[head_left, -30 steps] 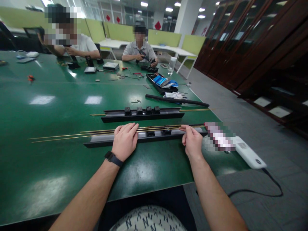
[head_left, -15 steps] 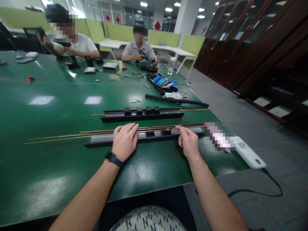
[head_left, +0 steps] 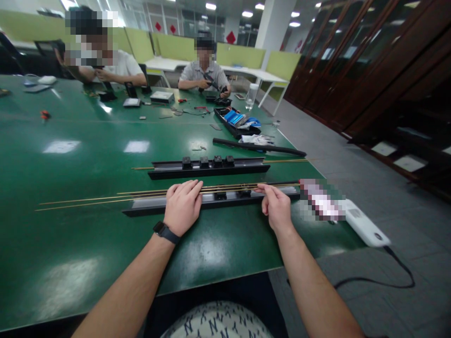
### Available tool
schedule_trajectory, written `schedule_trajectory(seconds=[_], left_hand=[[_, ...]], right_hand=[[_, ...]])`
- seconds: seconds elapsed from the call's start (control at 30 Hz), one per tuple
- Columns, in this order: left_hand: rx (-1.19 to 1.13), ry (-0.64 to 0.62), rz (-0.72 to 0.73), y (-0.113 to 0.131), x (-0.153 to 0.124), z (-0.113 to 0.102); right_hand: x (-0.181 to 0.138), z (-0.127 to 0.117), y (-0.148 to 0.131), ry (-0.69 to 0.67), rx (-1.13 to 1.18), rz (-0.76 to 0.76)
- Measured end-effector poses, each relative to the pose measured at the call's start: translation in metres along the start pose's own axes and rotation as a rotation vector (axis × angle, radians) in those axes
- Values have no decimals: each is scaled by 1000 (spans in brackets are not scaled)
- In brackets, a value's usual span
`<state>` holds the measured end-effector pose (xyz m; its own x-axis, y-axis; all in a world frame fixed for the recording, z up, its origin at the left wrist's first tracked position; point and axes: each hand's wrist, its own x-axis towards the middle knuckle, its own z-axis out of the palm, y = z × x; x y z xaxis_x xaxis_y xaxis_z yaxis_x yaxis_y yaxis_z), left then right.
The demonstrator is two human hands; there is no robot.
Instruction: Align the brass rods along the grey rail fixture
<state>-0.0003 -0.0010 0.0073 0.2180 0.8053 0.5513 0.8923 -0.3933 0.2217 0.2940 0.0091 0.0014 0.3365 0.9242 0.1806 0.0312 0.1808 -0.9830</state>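
Nearest me on the table lies a long black channel (head_left: 225, 203) with a grey inner face. Several thin brass-coloured rods (head_left: 84, 202) run along it and stick out far past its left end. My left hand (head_left: 183, 206), with a dark watch on the wrist, is closed over the rods and the channel, fingers together; its fingertips are partly hidden. Toward the channel's right end, my right hand (head_left: 277, 206) pinches a rod between thumb and forefinger, the other fingers curled in. Small dark blocks (head_left: 244, 193) sit in the channel between my hands.
Behind lies a second channel (head_left: 211, 170) with several black blocks and rods. Farther back are a black strip (head_left: 259, 147), gloves (head_left: 256, 140) and a dark tray (head_left: 232, 124) of blue items. A white device (head_left: 366, 223) overhangs the right edge. Two people sit across the table.
My hands and the rods stay almost exactly in place. The person at the far left has lowered a raised hand slightly.
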Motion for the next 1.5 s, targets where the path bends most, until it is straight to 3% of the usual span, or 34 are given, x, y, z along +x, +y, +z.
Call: schedule_trajectory(seconds=[0.63,1.5], left_hand=[[-8,-2,-8,0,0,0],[-8,-3,3,0,0,0]], right_hand=[[0,0,0,7,-12,12],[6,-2,3,180,36,21]])
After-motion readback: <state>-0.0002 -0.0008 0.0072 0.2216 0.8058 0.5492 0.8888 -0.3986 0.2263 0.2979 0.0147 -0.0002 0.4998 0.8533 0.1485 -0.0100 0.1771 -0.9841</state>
